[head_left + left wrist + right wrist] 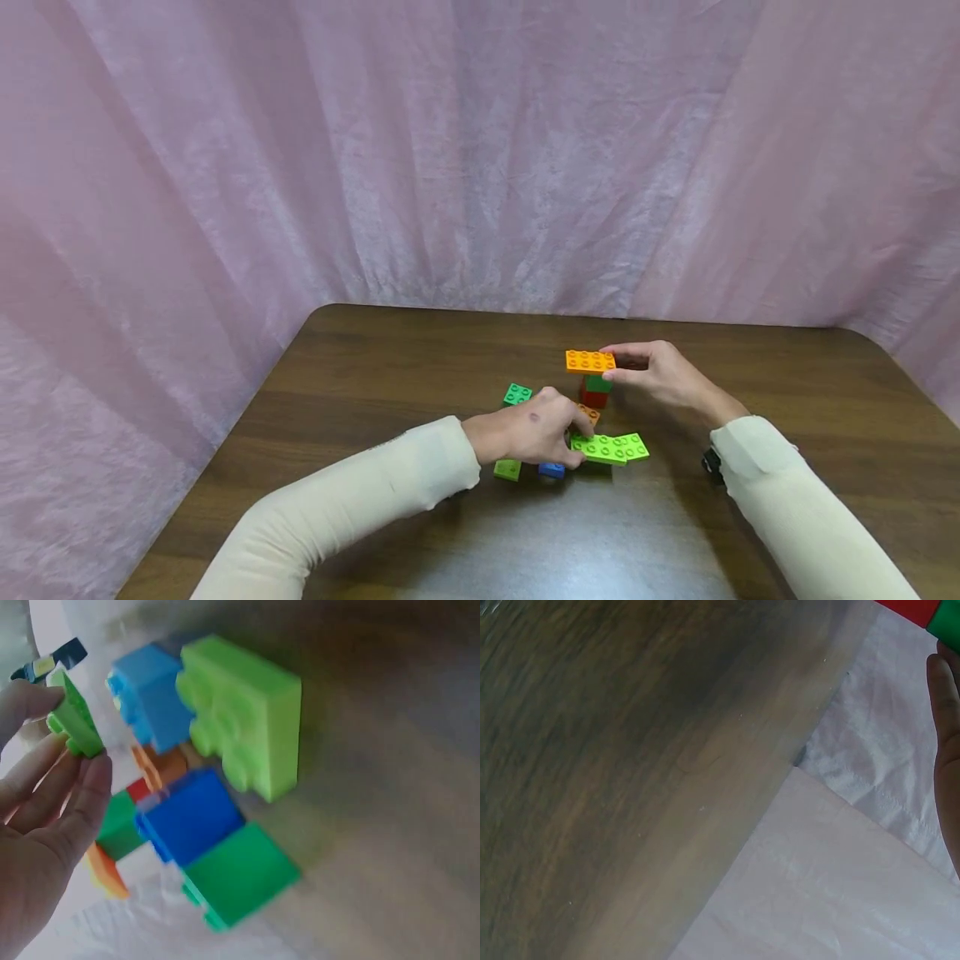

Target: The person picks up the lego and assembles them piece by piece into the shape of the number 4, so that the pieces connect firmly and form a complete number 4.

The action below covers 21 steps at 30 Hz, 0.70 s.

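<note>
My left hand (532,425) pinches a long lime green toy brick (598,448) between thumb and fingers, held over the table. Another lime green piece (636,446) sticks out past its right end at an angle. To the right, a red brick (596,400) stands under a green brick (597,383), with an orange brick (585,362) on top, overhanging to the left. The right hand (663,375) grips the orange brick's right end, thumb in front and fingers behind. In the right wrist view, only its fingers (946,712) show, beside the green brick.
Around my left hand lie a green brick (517,393), a lime green brick (507,470), a blue brick (552,471) and a small orange brick (589,413). The left wrist view also shows a light blue brick (154,694) and a dark blue brick (195,816). A pink curtain (480,150) hangs behind the wooden table (390,358).
</note>
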Tool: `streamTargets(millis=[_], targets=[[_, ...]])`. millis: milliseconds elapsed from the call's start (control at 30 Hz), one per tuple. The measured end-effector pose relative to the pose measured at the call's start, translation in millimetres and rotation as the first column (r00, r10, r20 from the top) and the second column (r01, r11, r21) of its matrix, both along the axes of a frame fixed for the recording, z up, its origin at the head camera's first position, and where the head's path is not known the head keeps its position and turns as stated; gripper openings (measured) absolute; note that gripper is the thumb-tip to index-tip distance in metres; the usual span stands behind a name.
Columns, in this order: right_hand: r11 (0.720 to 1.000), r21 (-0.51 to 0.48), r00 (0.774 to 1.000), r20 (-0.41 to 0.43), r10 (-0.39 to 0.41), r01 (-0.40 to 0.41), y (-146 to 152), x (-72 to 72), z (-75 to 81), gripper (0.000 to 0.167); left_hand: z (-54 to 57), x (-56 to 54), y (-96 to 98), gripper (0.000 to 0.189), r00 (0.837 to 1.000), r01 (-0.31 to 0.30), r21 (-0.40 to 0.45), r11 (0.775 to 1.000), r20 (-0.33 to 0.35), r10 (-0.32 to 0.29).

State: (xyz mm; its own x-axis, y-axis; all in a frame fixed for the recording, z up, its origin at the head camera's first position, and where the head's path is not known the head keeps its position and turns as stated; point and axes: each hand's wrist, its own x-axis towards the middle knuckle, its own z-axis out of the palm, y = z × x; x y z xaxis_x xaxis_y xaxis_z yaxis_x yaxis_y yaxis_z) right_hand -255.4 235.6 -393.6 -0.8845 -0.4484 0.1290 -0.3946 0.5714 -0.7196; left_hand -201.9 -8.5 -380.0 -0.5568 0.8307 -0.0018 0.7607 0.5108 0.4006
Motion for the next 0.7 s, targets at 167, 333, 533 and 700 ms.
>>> streamTargets(millis=[167,333,533,700], targets=[[1.0,0.018,1.0,-0.005,0.001,-0.001,2.7,0.6,0.8,0.047,15.6,-8.0,-12.5,0.017,1.0,-0.018,0.068,0.998,0.013,0.017],[1.0,0.011,1.0,-0.012,0.011,-0.011,1.6,-0.6,0.6,0.046,25.2,-19.4,-26.8,0.014,0.999,-0.035,0.123,0.992,-0.023,0.038],[1.0,0.019,1.0,-0.003,-0.001,0.001,0.3,-1.1,0.2,0.047,33.8,-31.7,-38.0,0.014,0.994,-0.072,0.146,0.987,-0.068,0.083],[1.0,0.026,1.0,-0.012,0.005,-0.005,0.0,-1.7,0.3,0.046,39.4,-42.4,-42.1,0.014,0.992,-0.086,0.185,0.979,-0.074,0.102]])
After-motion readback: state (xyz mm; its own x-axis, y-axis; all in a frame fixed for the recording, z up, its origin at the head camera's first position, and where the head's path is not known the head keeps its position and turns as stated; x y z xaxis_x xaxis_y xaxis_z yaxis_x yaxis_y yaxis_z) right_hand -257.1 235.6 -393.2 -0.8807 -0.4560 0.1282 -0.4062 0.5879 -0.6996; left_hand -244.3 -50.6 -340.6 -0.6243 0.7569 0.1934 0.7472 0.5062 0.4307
